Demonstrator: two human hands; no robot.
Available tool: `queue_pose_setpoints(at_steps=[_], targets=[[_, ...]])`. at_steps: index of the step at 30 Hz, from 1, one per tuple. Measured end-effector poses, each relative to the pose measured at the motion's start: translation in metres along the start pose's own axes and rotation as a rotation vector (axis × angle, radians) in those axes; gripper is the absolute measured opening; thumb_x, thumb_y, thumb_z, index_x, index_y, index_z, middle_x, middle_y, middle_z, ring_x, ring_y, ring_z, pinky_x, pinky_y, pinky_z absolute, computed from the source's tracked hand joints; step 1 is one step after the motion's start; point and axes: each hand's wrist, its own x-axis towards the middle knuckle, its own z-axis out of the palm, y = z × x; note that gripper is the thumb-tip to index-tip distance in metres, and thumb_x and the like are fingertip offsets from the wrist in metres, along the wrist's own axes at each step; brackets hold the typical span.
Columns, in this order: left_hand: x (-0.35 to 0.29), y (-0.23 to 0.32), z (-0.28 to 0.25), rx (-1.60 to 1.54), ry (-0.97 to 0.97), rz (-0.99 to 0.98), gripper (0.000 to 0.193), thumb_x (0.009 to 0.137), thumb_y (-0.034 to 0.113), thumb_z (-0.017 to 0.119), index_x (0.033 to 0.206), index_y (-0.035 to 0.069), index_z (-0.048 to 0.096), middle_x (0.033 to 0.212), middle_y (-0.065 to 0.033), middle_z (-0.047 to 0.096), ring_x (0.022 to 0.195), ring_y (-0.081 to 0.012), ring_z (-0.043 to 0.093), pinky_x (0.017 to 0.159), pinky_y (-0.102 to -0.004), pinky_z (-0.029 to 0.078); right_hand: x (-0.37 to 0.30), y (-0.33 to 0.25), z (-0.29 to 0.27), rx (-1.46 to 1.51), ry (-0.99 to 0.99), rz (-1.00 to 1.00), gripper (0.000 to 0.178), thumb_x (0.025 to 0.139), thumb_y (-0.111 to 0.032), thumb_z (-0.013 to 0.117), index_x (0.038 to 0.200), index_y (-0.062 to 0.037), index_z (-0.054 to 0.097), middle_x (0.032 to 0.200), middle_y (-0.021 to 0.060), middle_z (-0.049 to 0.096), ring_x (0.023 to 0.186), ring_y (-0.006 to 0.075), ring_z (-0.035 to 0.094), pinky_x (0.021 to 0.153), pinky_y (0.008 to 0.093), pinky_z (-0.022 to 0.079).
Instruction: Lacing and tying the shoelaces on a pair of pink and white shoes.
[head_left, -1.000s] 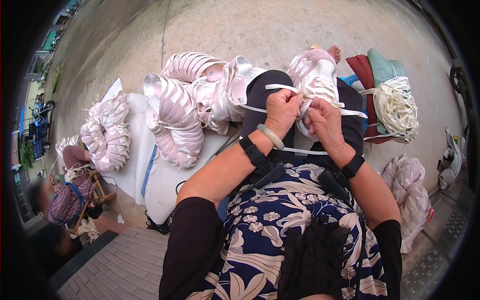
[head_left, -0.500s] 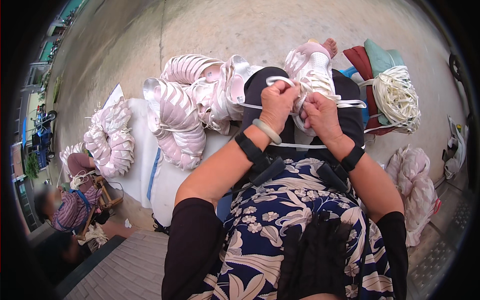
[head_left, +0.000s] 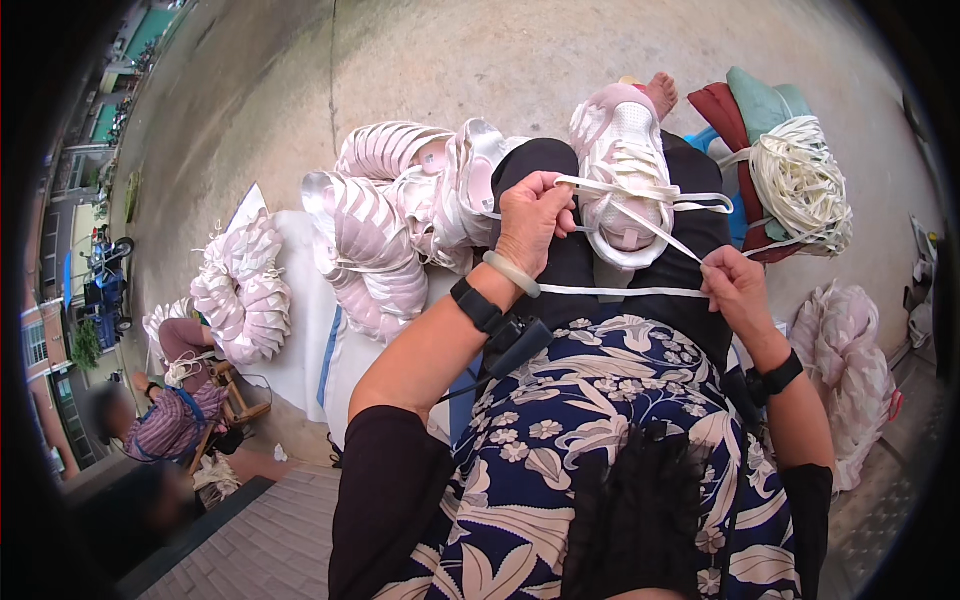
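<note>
A pink and white sneaker (head_left: 622, 170) rests on my lap, toe pointing away. White flat laces (head_left: 640, 215) cross over it. My left hand (head_left: 532, 215) is closed on one lace end beside the sneaker's left edge. Lower and to the right, my right hand (head_left: 735, 290) pinches the other lace and holds it taut. A band of lace (head_left: 620, 292) stretches between my wrists across my dark trousers.
Strings of pink sneakers (head_left: 385, 235) lie on a white sheet (head_left: 300, 340) to my left, with another stack (head_left: 240, 290) beyond. A bundle of white laces (head_left: 800, 185) sits on folded cloth at right. A seated person (head_left: 175, 410) works at lower left. Concrete ground lies ahead.
My hands were together over the sneaker. Now my right hand has pulled down and to the right, drawing the lace out, while the left stays by the shoe.
</note>
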Motion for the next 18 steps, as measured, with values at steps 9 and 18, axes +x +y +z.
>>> queue_pose_setpoints(at_steps=[9, 18], targets=[[-0.008, 0.0, 0.024, 0.374, 0.0, 0.48, 0.009, 0.086, 0.004, 0.059, 0.094, 0.001, 0.057, 0.071, 0.0018, 0.054, 0.053, -0.0018, 0.047, 0.044, -0.0168, 0.038, 0.039, 0.002, -0.007, 0.052, 0.036, 0.0, 0.019, 0.084, -0.02, 0.062, 0.075, -0.0028, 0.06, 0.06, -0.002, 0.053, 0.05, 0.0039, 0.047, 0.045, 0.02, 0.036], [-0.011, -0.012, 0.082, 0.598, -0.187, 0.123, 0.018, 0.086, 0.003, 0.05, 0.101, -0.003, 0.06, 0.063, -0.0057, 0.06, 0.044, -0.0086, 0.055, 0.038, -0.0222, 0.044, 0.058, -0.01, 0.018, 0.369, 0.002, 0.24, 0.028, 0.087, -0.03, 0.059, 0.076, -0.0049, 0.058, 0.061, 0.0012, 0.056, 0.043, 0.0055, 0.049, 0.036, 0.0188, 0.036]])
